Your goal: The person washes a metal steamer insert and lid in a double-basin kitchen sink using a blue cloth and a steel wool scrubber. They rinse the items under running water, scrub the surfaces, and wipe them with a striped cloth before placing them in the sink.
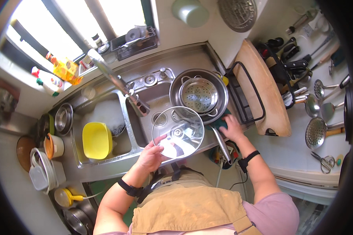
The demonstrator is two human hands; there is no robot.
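Observation:
My left hand (150, 155) grips the near rim of a round glass lid (191, 141) with a steel rim and a knob in its middle. The lid is over the front of the right sink basin (144, 129) and partly covers the pan's edge in view. My right hand (233, 128) is at a dark green cloth (221, 122) beside the pan; whether its fingers close on it is unclear. A steel frying pan (174, 88) stands to the right of the basin, its long handle (222, 145) towards me. Inside it sits a perforated steel steamer pot (199, 94).
A yellow plastic tub (96, 141) sits in the left basin (122, 147), near suds (106, 111). The faucet (120, 85) reaches over the divider. To the right, a wooden cutting board (261, 94) stands in a black rack (257, 100). Steel bowls (63, 119) stand at the left.

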